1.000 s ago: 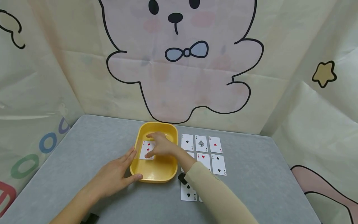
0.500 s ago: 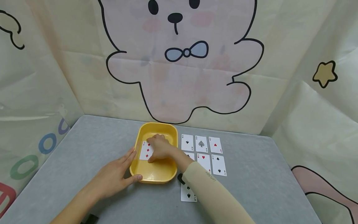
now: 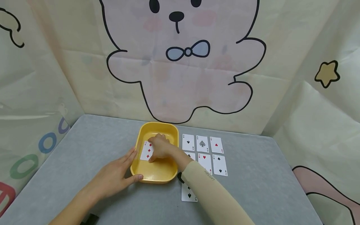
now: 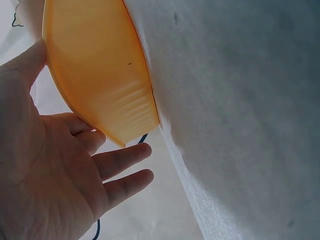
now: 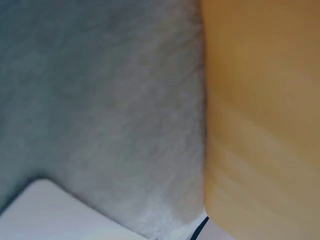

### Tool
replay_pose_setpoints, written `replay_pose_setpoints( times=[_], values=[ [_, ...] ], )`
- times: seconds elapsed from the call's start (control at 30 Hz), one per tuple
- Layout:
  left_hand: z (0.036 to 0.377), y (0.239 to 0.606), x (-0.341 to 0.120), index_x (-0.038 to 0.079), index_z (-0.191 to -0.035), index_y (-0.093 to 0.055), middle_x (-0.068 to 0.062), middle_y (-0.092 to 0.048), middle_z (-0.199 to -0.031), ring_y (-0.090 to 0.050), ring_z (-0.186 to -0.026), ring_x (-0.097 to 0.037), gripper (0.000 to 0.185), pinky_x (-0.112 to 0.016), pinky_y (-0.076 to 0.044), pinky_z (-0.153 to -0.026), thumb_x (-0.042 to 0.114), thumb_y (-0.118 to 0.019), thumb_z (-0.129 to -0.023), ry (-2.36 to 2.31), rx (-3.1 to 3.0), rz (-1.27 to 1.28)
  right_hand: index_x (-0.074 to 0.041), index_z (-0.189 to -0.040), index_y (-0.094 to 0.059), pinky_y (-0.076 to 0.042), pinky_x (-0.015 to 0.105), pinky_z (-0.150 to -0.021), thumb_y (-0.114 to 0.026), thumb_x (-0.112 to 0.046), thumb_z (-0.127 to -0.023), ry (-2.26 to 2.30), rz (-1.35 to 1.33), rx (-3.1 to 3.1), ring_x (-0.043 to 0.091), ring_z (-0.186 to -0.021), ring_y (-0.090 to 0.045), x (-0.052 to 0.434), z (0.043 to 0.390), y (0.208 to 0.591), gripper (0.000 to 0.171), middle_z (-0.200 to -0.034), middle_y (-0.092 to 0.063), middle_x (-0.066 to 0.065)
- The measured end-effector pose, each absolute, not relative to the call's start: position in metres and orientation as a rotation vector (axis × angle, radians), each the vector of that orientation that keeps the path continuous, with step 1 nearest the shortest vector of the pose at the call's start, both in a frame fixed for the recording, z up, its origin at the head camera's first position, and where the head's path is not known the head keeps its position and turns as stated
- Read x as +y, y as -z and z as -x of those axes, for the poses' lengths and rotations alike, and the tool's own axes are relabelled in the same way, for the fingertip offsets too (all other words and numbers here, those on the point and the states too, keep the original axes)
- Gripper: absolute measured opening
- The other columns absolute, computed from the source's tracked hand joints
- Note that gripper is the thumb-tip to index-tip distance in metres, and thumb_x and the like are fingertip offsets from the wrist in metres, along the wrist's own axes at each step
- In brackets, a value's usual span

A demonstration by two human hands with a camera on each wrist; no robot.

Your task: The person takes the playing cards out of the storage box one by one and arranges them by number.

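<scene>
Right hand (image 3: 161, 149) fingers curled on 3-of-diamonds card (image 3: 147, 150) in yellow tray (image 3: 157, 175); left hand (image 3: 113, 176) open-fingered, bracing tray; table cards show A, 2

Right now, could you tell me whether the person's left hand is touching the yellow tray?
Touching. The head view shows the left hand against the yellow tray, thumb on its near rim and fingers along its left wall; the left wrist view shows no gap either.

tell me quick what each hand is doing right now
Left hand: open, fingers straight against the yellow tray's outer wall.
Right hand: inside the tray, fingers curled on the three of diamonds.
</scene>
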State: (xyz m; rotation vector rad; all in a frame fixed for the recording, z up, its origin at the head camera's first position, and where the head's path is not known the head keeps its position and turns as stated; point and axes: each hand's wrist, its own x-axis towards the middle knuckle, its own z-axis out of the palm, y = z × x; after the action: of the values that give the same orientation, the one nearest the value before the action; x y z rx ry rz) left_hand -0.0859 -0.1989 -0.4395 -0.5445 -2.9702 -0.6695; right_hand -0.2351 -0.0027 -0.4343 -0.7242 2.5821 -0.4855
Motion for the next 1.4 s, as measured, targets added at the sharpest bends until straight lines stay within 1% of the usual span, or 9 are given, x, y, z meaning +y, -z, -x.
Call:
replay_pose_setpoints(
  times=[0.2,0.3,0.4,0.5,0.67,0.8,1.0,1.17,1.4],
  values=[
    [0.086,0.439,-0.199,0.006,-0.163,-0.035,-0.013,-0.035,-0.167,-0.054,-0.138,-0.041,0.097,-0.059,-0.048,-0.105,0.072,-0.057,-0.096,0.667,-2.977,0.542,-0.016,-0.148,-0.056,-0.042,0.035,-0.106,-0.098,-0.025,-0.074,0.553,0.721,2.585,0.020,-0.119,-0.044,-0.002,0.235,0.438,0.086,-0.138,-0.053,0.005],
    [0.086,0.439,-0.199,0.006,-0.164,-0.035,-0.013,-0.035,-0.167,-0.054,-0.138,-0.042,0.097,-0.060,-0.048,-0.105,0.073,-0.057,-0.096,0.666,-2.985,0.537,-0.015,-0.151,-0.050,-0.042,0.033,-0.112,-0.097,-0.021,-0.075,0.615,0.736,2.553,0.019,-0.121,-0.049,0.000,0.234,0.438,0.090,-0.142,-0.053,0.006],
    [0.086,0.439,-0.199,0.007,-0.164,-0.035,-0.013,-0.035,-0.167,-0.054,-0.137,-0.042,0.097,-0.060,-0.048,-0.105,0.073,-0.057,-0.096,0.665,-2.983,0.535,-0.014,-0.154,-0.046,-0.045,0.029,-0.110,-0.096,-0.017,-0.077,0.654,0.740,2.514,0.017,-0.113,-0.055,0.000,0.233,0.438,0.092,-0.138,-0.053,0.006],
    [0.086,0.440,-0.199,0.007,-0.163,-0.036,-0.013,-0.036,-0.167,-0.055,-0.137,-0.041,0.097,-0.059,-0.048,-0.105,0.073,-0.057,-0.096,0.663,-2.976,0.539,-0.012,-0.155,-0.046,-0.048,0.026,-0.101,-0.095,-0.015,-0.076,0.677,0.731,2.486,0.016,-0.104,-0.056,0.000,0.231,0.438,0.093,-0.131,-0.049,0.007],
    [0.086,0.441,-0.198,0.007,-0.163,-0.037,-0.013,-0.037,-0.167,-0.055,-0.137,-0.040,0.097,-0.059,-0.048,-0.105,0.072,-0.058,-0.096,0.666,-2.957,0.554,-0.009,-0.155,-0.046,-0.046,0.023,-0.096,-0.096,-0.014,-0.075,0.691,0.730,2.466,0.015,-0.103,-0.054,-0.001,0.229,0.439,0.095,-0.135,-0.046,0.007],
    [0.086,0.441,-0.197,0.006,-0.163,-0.037,-0.014,-0.037,-0.166,-0.054,-0.138,-0.040,0.096,-0.058,-0.048,-0.106,0.071,-0.060,-0.096,0.667,-2.948,0.563,-0.008,-0.154,-0.048,-0.045,0.023,-0.099,-0.096,-0.016,-0.074,0.685,0.761,2.473,0.015,-0.107,-0.053,0.001,0.229,0.439,0.094,-0.139,-0.045,0.008],
    [0.085,0.439,-0.199,0.004,-0.162,-0.036,-0.014,-0.036,-0.167,-0.056,-0.135,-0.041,0.098,-0.059,-0.049,-0.103,0.073,-0.057,-0.096,0.667,-2.959,0.551,-0.012,-0.152,-0.051,-0.041,0.030,-0.107,-0.097,-0.025,-0.071,0.655,0.848,2.553,0.019,-0.124,-0.043,0.005,0.227,0.424,0.093,-0.149,-0.045,0.007],
    [0.085,0.439,-0.201,0.004,-0.162,-0.036,-0.015,-0.036,-0.167,-0.055,-0.136,-0.041,0.099,-0.059,-0.049,-0.105,0.074,-0.056,-0.096,0.666,-2.963,0.548,-0.012,-0.151,-0.054,-0.040,0.032,-0.104,-0.098,-0.028,-0.070,0.664,0.928,2.582,0.021,-0.127,-0.042,0.008,0.226,0.412,0.093,-0.149,-0.049,0.008],
    [0.085,0.438,-0.200,0.003,-0.162,-0.036,-0.015,-0.036,-0.167,-0.053,-0.139,-0.041,0.099,-0.059,-0.048,-0.106,0.074,-0.055,-0.096,0.665,-2.960,0.558,-0.011,-0.153,-0.053,-0.040,0.035,-0.109,-0.098,-0.026,-0.070,0.745,0.955,2.565,0.024,-0.133,-0.042,0.017,0.220,0.401,0.096,-0.152,-0.048,0.009]
  ],
)
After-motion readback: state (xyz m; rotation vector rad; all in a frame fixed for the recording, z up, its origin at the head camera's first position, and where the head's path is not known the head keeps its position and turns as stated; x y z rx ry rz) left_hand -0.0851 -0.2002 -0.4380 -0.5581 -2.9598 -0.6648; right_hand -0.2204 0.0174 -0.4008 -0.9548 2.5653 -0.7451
